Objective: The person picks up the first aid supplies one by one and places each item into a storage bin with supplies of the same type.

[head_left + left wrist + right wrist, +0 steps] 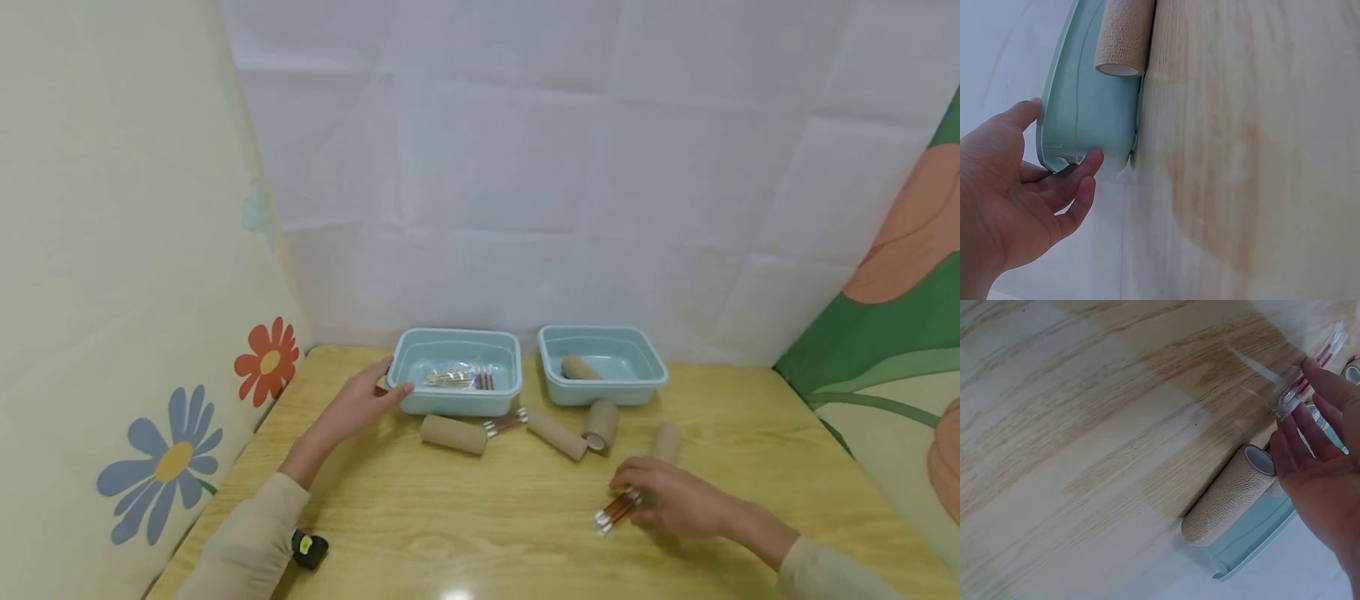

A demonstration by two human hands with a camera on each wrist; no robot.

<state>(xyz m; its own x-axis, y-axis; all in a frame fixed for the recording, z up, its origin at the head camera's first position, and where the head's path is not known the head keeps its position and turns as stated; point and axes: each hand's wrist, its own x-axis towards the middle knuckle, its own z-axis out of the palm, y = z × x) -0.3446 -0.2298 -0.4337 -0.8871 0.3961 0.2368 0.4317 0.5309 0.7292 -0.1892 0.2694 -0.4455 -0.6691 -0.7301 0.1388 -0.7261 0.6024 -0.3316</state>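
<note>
At the left blue plastic basin (455,408), my left hand (365,402) grips the end rim, thumb on one side and fingers curled at the corner in the left wrist view. Inside that basin lie clear packs of cotton swabs (450,378). My right hand (678,498) pinches a clear-wrapped pack of cotton swabs (617,512) with reddish-brown sticks and white tips, above the right front of the table. In the right wrist view the pack (1304,384) sits between thumb and fingers. Just behind that hand is a tan crepe bandage roll (666,442), partly hidden.
A second blue basin (604,393) stands at the back right with one tan roll (580,367) inside. Before the basins lie more tan rolls (453,435) and another swab pack (506,422). A black object (309,550) lies beside the left sleeve. White cloth (525,167) hangs behind.
</note>
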